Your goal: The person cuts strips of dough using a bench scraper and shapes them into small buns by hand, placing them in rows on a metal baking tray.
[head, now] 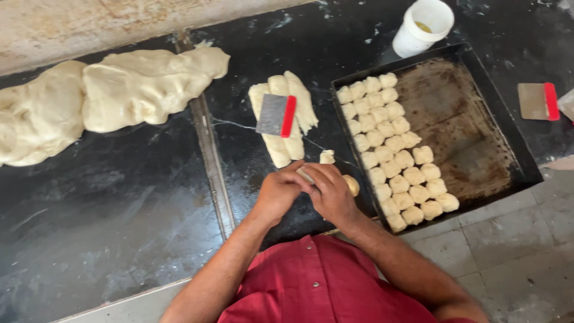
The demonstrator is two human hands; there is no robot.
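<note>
Both hands shape a dough piece beside the baking tray

Left hand (pixel 277 194) and right hand (pixel 330 191) close around a small dough piece (pixel 351 184), just left of the baking tray (pixel 466 131); the right is nearer.

A small pale dough piece (pixel 306 174) sits pinched between the fingertips of the left hand (pixel 276 192) and the right hand (pixel 330 192), mostly hidden, only a cream sliver showing at the top. Just right of the right hand lies a rounded dough ball (pixel 352 185), smooth and slightly tan, resting on the black bench (pixel 119 203) close to the near edge.
</note>
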